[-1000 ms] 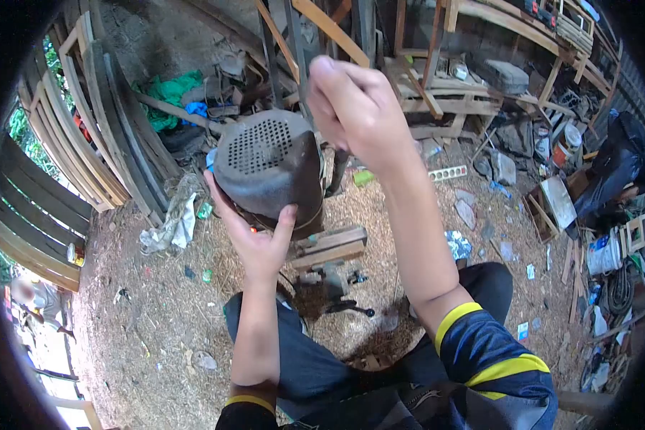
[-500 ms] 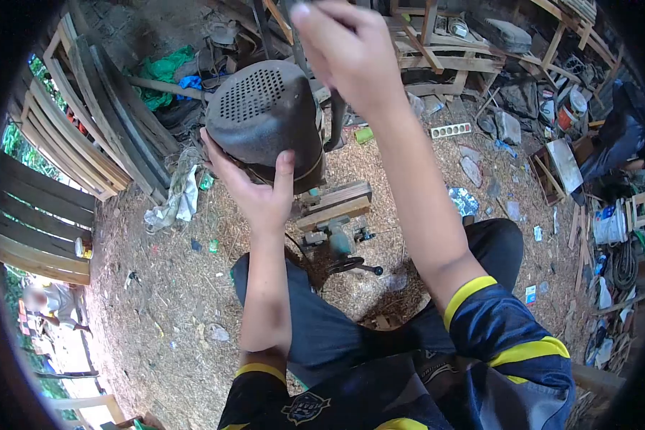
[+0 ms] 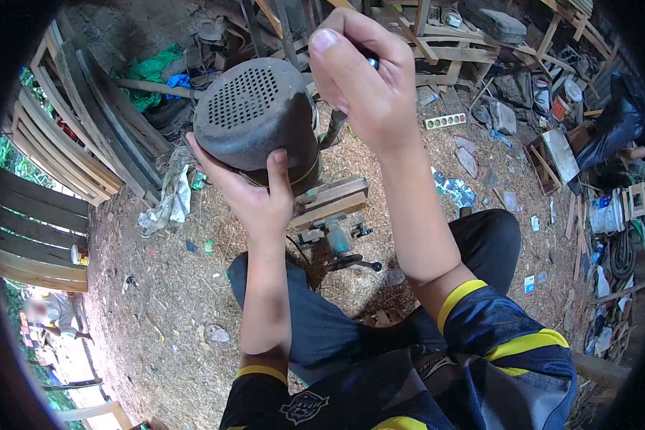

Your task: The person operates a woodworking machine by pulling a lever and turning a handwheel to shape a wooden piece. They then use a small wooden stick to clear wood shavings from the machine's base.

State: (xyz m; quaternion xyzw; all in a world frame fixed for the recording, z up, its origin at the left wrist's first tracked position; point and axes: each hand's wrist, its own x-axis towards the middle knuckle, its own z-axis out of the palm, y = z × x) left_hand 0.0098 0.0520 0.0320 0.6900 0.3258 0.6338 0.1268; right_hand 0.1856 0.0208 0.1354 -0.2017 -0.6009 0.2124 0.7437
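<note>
A dark, rounded machine housing [image 3: 261, 122] with a perforated round end is held up in front of me. My left hand [image 3: 254, 193] supports it from below, palm on its underside and thumb on its near side. Just right of the housing is my right hand [image 3: 369, 86], its fingers curled and thumb pressed against them. A small bluish bit shows between those fingers, too little to identify. A dark handle-like part [image 3: 333, 129] projects beside the housing, under that hand. Below stands a greenish metal device [image 3: 338, 240] with wood blocks [image 3: 337, 201] and a black crank.
Curved wooden slats [image 3: 72, 136] lean at the left. A white power strip [image 3: 445, 122] lies on the shavings-covered ground [image 3: 179, 287]. Wooden frames stand at the top right, with a white bucket [image 3: 606, 215] and clutter at the right. A person [image 3: 57, 312] sits at the far left.
My right hand has moved down and slightly right, and its fingers look more curled. The housing and my left hand have shifted slightly left within the view.
</note>
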